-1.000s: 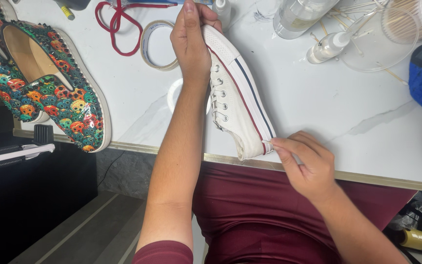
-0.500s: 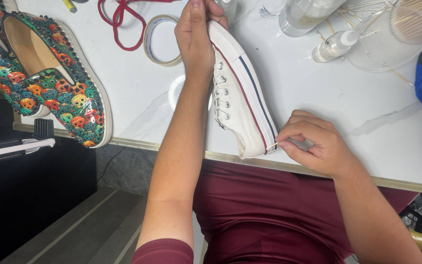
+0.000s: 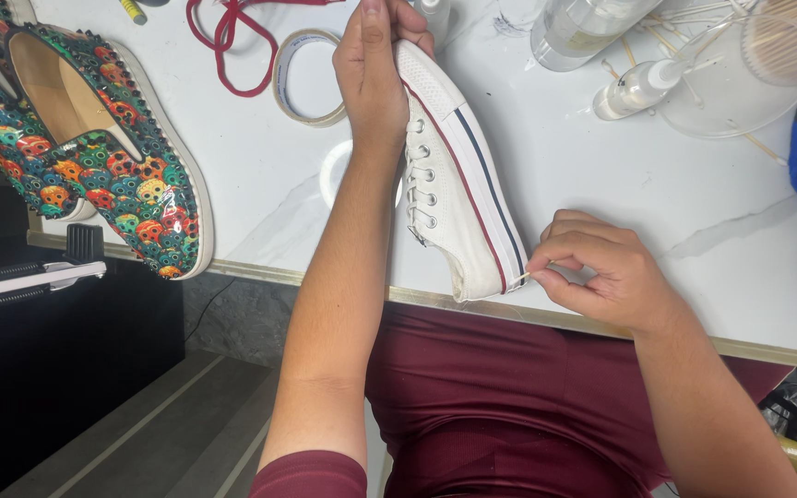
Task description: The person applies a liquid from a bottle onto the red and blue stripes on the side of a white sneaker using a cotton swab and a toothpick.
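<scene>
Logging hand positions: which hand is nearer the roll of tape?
Left. The left hand grips the white sneaker right beside the tape roll; the right hand is at the sneaker's heel.

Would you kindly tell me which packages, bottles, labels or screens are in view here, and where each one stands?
Small dropper bottle: lying on the table's far right, clear with a white nozzle.
Large clear bottle: top edge, right of the white sneaker, partly cut off.
Clear plastic tub: far right, round, transparent.
No screens or signs.
</scene>
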